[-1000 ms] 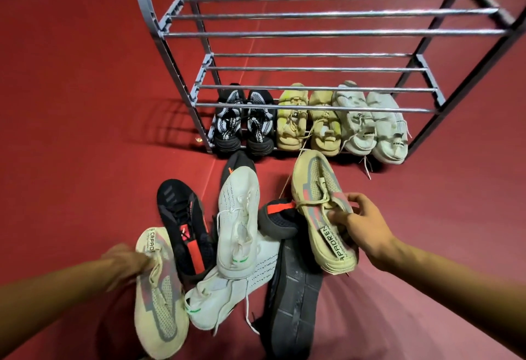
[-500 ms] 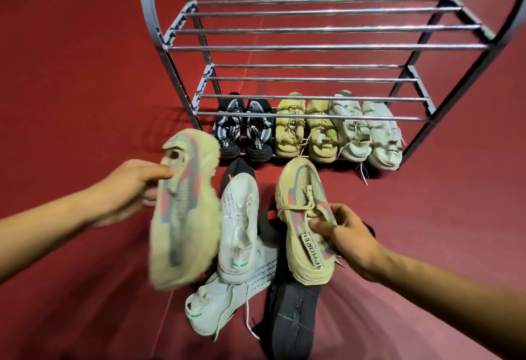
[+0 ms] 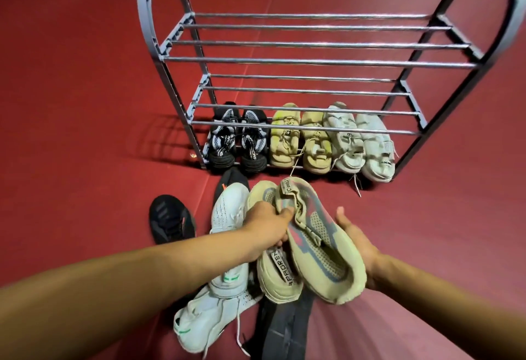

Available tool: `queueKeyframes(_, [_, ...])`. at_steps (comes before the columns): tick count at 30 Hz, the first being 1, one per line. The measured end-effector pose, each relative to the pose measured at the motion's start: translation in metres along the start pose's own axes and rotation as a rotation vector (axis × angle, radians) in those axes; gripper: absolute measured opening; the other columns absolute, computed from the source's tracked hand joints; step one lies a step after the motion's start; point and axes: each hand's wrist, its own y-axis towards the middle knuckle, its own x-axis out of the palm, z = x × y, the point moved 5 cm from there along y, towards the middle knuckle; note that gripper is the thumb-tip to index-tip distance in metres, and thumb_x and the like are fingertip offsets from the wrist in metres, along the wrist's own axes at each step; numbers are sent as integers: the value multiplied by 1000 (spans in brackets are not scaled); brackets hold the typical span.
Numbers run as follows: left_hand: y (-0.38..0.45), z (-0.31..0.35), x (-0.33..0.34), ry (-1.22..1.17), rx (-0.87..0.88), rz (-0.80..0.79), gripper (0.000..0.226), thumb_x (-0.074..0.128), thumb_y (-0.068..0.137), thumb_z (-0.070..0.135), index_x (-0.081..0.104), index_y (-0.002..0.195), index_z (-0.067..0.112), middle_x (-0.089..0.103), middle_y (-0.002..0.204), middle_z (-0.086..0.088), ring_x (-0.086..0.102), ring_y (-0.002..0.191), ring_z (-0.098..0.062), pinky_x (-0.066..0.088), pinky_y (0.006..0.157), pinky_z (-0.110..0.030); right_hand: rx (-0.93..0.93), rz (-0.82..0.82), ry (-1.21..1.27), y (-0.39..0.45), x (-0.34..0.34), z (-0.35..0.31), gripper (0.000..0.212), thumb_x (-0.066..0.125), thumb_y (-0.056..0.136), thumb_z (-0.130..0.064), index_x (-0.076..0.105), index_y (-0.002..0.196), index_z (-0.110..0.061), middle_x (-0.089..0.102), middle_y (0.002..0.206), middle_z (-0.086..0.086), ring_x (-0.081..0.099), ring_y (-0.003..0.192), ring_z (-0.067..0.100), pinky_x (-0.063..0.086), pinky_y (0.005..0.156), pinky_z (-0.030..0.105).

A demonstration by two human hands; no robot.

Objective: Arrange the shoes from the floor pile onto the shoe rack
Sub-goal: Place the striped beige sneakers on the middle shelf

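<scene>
Two beige knit sneakers are side by side above the floor pile. One beige sneaker [image 3: 321, 248] points its toe at me; my left hand [image 3: 267, 231] grips its collar, and my right hand [image 3: 355, 243] cups its outer side, thumb up, fingers hidden under it. The other beige sneaker [image 3: 277, 274] lies beneath my left hand, heel tab toward me. The grey metal shoe rack [image 3: 313, 60] stands behind, with three pairs on its bottom tier: black-and-white [image 3: 236, 143], yellow-beige [image 3: 299, 137] and pale grey [image 3: 361, 146].
On the red floor lie two white sneakers [image 3: 230, 217] [image 3: 205, 322], a black shoe [image 3: 170, 217] on the left and a black shoe sole-up [image 3: 284, 331] near me. Red floor stretches to both sides of the pile.
My left hand lifted its beige sneaker from the pile's left side and carried it right, beside the other one. My right hand shifted from the first sneaker to the outer side of the carried one.
</scene>
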Motion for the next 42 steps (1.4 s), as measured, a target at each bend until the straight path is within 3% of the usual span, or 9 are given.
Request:
queueKeyframes(5, [1, -2, 6, 29, 15, 33, 48, 53, 94, 61, 61, 83, 15, 72, 74, -9, 69, 69, -26, 57, 77, -38, -61, -44, -102, -12, -11, -9, 81, 31, 98, -67, 65, 130, -1, 64, 130, 27, 62, 121, 43, 43, 110, 52])
queueKeyframes(8, [2, -7, 3, -135, 51, 18, 28, 56, 100, 34, 65, 108, 9, 67, 73, -2, 67, 69, -20, 58, 82, -42, -90, -49, -263, -19, -13, -6, 59, 61, 93, -51, 70, 119, 1, 71, 118, 25, 71, 103, 36, 54, 96, 46])
queueKeyframes(10, [-4, -9, -12, 136, 172, 145, 22, 64, 92, 24, 56, 112, 17, 61, 89, 5, 63, 85, -19, 54, 83, -37, -105, 48, -391, -19, -20, 1, 51, 79, 80, -38, 71, 113, 0, 74, 110, 22, 73, 95, 33, 55, 97, 51])
queueKeyframes(14, [-14, -31, -27, 421, 68, 121, 67, 80, 74, 51, 37, 118, 26, 50, 110, 8, 55, 103, -20, 40, 78, -29, -123, 185, -488, -20, -26, 16, 34, 74, 91, -29, 68, 115, -5, 78, 102, 12, 76, 90, 30, 59, 86, 43])
queueKeyframes(18, [-12, -45, -28, 376, 4, 73, 75, 87, 68, 51, 35, 117, 27, 55, 111, 5, 58, 100, -20, 42, 77, -30, -179, 312, -506, -21, -24, 31, 25, 71, 94, -32, 68, 113, -15, 80, 98, 5, 77, 88, 28, 58, 91, 49])
queueKeyframes(22, [-11, -61, -28, 72, -83, 115, 65, 90, 70, 40, 44, 112, 20, 63, 105, 6, 62, 92, -9, 50, 80, -29, -263, 354, -476, -21, -22, 30, 35, 73, 87, -41, 68, 114, -19, 79, 103, 6, 75, 94, 31, 55, 94, 55])
queueKeyframes(27, [-4, -65, -34, 223, -44, 64, 47, 69, 90, 45, 47, 117, 13, 60, 104, -1, 60, 99, -23, 47, 81, -31, -384, 421, -450, -19, -13, 10, 20, 72, 92, -22, 64, 106, -11, 78, 96, 8, 75, 87, 28, 59, 84, 48])
queueKeyframes(36, [8, 23, -133, 42, 323, 382, 11, 67, 94, 28, 61, 97, 20, 49, 62, 8, 45, 57, -11, 32, 55, -31, -739, 442, -569, -18, 42, -105, 20, 64, 98, -22, 56, 83, -11, 63, 66, -5, 56, 59, 9, 44, 54, 20])
queueKeyframes(42, [62, 78, -187, -16, 303, 529, 33, 67, 93, 34, 58, 67, 16, 50, 60, 3, 44, 60, -20, 31, 57, -33, -860, 605, -594, 38, 61, -185, 27, 62, 98, -38, 61, 98, -11, 65, 84, 0, 59, 72, 13, 45, 63, 29])
